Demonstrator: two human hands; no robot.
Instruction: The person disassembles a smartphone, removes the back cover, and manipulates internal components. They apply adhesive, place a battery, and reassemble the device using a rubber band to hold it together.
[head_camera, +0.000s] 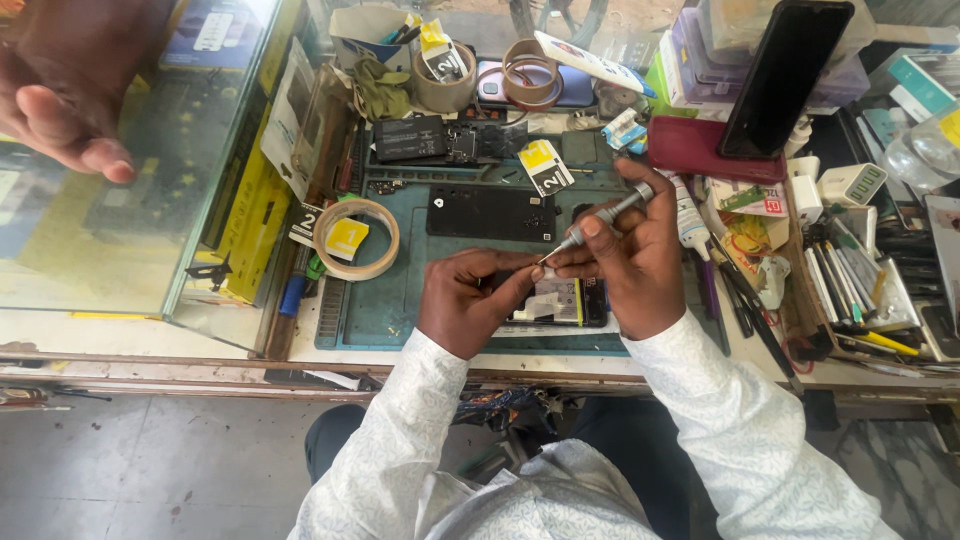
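A: Looking down from the head camera, the right hand is clamped on a slim silver screwdriver, its shaft slanting down and left so the tip sits right at the fingertips of the left hand.

B: And that left hand, fingers together?

A: Curled together, yes, pinched at the tip of the tool and resting on an opened phone that lies flat at the near edge of the green work mat. Whether something tiny sits in that pinch, I cannot tell.

B: What's around them?

A: Just beyond the hands, a black phone back panel lies on the mat. To the left, a roll of tape with a yellow tag in its middle. Farther off, a dark battery, and a yellow-and-white tag near the mat's far side.

B: Right side?

A: A dark phone leans upright against stacked boxes, a maroon case beneath it, and a white glue tube just beside the right hand. Pens and tools crowd a tray far right.

B: That hand top left?

A: Another person's hand, fingers loosely open, over the glass counter, well apart from the work.
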